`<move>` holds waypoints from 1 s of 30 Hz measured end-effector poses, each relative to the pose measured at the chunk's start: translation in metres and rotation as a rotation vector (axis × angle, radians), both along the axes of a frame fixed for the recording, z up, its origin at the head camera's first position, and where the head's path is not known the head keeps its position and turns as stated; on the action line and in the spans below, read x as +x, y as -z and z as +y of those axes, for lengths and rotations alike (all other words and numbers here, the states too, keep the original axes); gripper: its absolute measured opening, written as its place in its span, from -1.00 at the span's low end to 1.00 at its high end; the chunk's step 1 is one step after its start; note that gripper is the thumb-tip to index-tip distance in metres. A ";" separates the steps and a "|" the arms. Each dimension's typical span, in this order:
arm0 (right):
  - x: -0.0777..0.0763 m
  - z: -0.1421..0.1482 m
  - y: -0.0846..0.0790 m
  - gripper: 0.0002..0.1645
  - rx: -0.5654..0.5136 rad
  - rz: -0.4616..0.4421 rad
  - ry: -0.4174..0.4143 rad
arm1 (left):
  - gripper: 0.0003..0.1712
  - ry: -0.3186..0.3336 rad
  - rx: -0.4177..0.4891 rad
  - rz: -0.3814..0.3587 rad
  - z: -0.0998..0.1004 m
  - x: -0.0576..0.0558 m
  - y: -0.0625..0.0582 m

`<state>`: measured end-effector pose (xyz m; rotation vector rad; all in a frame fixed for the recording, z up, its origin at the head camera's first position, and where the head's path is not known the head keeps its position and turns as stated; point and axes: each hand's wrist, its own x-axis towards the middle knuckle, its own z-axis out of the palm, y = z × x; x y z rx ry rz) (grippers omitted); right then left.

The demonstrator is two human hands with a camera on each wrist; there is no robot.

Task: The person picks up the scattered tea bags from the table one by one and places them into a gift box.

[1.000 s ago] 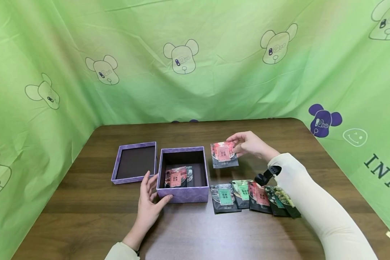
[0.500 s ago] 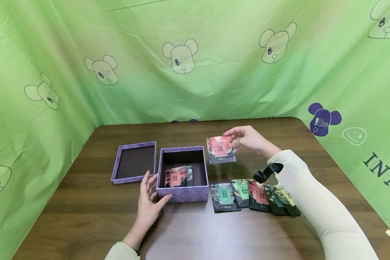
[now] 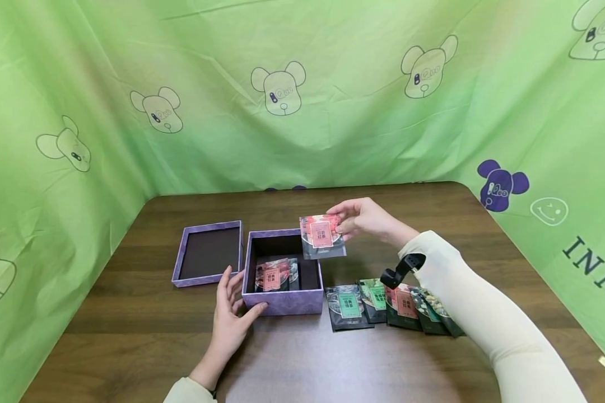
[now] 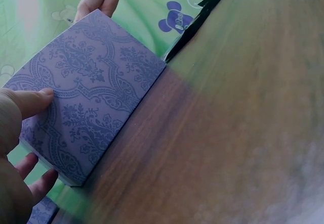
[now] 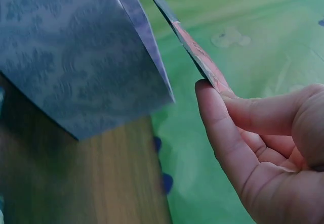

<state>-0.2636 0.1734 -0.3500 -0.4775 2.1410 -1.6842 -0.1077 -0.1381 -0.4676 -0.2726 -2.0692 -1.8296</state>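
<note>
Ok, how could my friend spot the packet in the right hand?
On the brown table sits an open purple box. In the head view, by the box's far right corner, the right hand pinches a red-and-dark packet with a pink label. Other packets lie down; only this one is held up.

- Red-and-black packet (image 3: 322, 237), pink-labelled: flat, tilted, held in the air near the box's right rim.
- Purple patterned box (image 3: 284, 303): lidless, dark inside, upright on the table (image 3: 131, 336).

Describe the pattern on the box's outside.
Darker floral scrollwork covers the purple box, clearest in the left wrist view.
</note>
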 end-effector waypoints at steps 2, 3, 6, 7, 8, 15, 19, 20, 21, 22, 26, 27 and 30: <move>0.003 -0.007 -0.001 -0.40 -0.005 -0.022 -0.010 | 0.11 0.000 0.001 0.005 0.000 0.000 0.000; 0.004 -0.010 -0.001 -0.40 -0.009 -0.028 -0.018 | 0.11 0.000 0.001 0.008 0.000 0.000 0.000; 0.007 -0.021 -0.001 -0.40 -0.018 -0.047 -0.041 | 0.12 -0.001 0.003 0.012 0.000 -0.001 0.000; 0.009 -0.024 -0.001 -0.40 -0.020 -0.052 -0.048 | 0.12 -0.001 0.003 0.012 0.000 -0.001 0.000; 0.010 -0.027 -0.001 -0.39 -0.019 -0.054 -0.054 | 0.12 -0.001 0.003 0.012 0.000 -0.001 0.000; 0.017 -0.051 0.000 -0.41 -0.004 -0.093 -0.087 | 0.13 -0.004 0.005 -0.004 0.000 0.000 -0.001; 0.020 -0.066 0.000 -0.45 0.001 -0.121 -0.102 | 0.13 -0.007 0.002 -0.014 0.000 0.001 -0.002; 0.021 -0.070 0.000 -0.45 0.000 -0.126 -0.107 | 0.13 -0.008 0.002 -0.015 0.000 0.001 -0.002; 0.022 -0.073 0.000 -0.46 0.001 -0.133 -0.111 | 0.12 -0.007 0.003 -0.014 0.000 0.002 -0.001; 0.023 -0.077 0.000 -0.46 0.002 -0.138 -0.116 | 0.12 -0.007 0.003 -0.014 0.000 0.002 -0.001; 0.026 -0.089 0.001 -0.48 0.027 -0.149 -0.135 | 0.13 -0.004 0.008 -0.013 0.001 0.002 -0.001; 0.026 -0.091 0.002 -0.48 0.035 -0.148 -0.140 | 0.13 -0.003 0.008 -0.014 0.001 0.002 -0.001; 0.027 -0.097 0.005 -0.48 0.061 -0.148 -0.153 | 0.13 0.000 0.005 -0.017 0.001 0.002 -0.001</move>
